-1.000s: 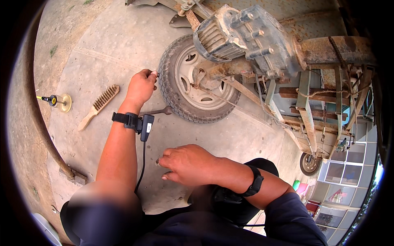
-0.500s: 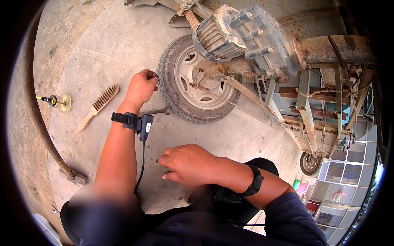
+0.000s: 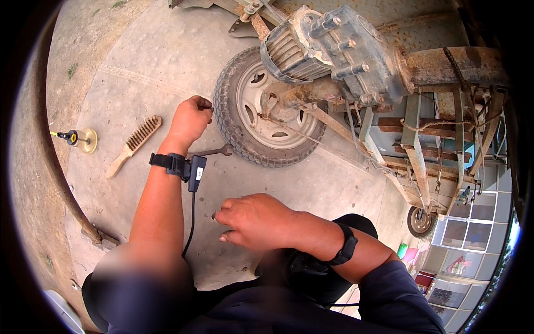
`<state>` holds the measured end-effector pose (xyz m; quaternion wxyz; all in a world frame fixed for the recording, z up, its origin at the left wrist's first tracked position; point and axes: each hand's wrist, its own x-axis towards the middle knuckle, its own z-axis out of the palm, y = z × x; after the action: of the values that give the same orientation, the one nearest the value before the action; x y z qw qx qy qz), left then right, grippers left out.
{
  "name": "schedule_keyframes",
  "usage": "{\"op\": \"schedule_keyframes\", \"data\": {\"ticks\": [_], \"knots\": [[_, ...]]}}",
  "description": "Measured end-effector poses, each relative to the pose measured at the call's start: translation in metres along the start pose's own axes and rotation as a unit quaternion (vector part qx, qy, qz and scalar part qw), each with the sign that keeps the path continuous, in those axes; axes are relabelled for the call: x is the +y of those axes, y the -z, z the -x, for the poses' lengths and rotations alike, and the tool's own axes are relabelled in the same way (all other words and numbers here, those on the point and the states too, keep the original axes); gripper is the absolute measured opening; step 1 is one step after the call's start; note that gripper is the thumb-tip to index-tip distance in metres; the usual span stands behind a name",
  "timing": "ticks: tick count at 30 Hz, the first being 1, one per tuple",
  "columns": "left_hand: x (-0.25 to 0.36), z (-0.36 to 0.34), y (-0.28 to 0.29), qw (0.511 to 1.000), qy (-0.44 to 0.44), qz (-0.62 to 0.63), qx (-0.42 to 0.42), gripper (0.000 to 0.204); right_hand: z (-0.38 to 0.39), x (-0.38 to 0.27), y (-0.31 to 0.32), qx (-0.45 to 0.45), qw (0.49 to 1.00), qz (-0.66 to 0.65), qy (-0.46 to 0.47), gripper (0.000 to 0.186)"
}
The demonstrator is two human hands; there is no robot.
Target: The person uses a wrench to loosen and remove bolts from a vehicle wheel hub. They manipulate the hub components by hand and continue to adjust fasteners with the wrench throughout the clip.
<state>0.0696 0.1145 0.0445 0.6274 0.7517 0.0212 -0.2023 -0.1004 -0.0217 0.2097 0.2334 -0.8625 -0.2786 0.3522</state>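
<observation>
- Head view, left hand [image 3: 191, 119]: its fingers are bent, thumb and fingertips drawn close together, at the left edge of the tyre [image 3: 225, 119]. I cannot tell whether they pinch anything, or whether they touch the tread or sit just beside it.
- The tyre is above centre, beside the motor [image 3: 297, 50]. If it were to turn, its coarse tread could drag or scrape those fingertips.
- Right hand [image 3: 253, 221]: loosely curled over the ground, well apart from the tyre, with a narrow gap between thumb and forefinger. A small dark bit shows at a fingertip; I cannot tell whether it is held. If it is a loose part, a slack grip could drop it.
- The wrench [image 3: 217, 151] lies just beside the left wrist; pulling that arm back carelessly could knock it.
- The cable [image 3: 193, 214] hangs from the wrist unit [image 3: 196, 172], so a quick reach could snag it.
- The brush [image 3: 135, 143] lies left, bristles exposed; a hand swung that way could be scratched.
</observation>
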Motion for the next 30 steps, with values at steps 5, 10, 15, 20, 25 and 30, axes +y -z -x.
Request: {"op": "schedule_keyframes", "data": {"ticks": [5, 10, 15, 20, 25, 30], "knots": [[-0.015, -0.003, 0.004, 0.999, -0.007, -0.039, -0.007, 0.028, 0.002, 0.003, -0.002, 0.008, 1.0, 0.0, 0.008, 0.029], [-0.037, 0.002, 0.018, 0.978, -0.037, -0.204, 0.038, 0.026, 0.001, 0.0, 0.001, -0.001, 1.0, 0.004, 0.004, 0.029], [-0.052, 0.013, 0.04, 0.913, -0.008, -0.406, 0.035, 0.02, 0.002, -0.004, 0.008, -0.012, 1.0, -0.003, -0.011, 0.03], [-0.064, 0.028, 0.065, 0.874, 0.046, -0.484, 0.023, 0.021, 0.004, -0.007, 0.013, 0.002, 1.0, 0.003, 0.001, 0.03], [-0.082, 0.035, 0.087, 0.866, 0.096, -0.49, -0.016, 0.022, 0.004, -0.01, 0.02, 0.009, 1.0, 0.0, 0.003, 0.031], [-0.06, 0.034, 0.097, 0.865, 0.064, -0.494, 0.064, 0.025, -0.001, -0.011, 0.023, 0.003, 1.0, 0.005, -0.004, 0.03]]}}
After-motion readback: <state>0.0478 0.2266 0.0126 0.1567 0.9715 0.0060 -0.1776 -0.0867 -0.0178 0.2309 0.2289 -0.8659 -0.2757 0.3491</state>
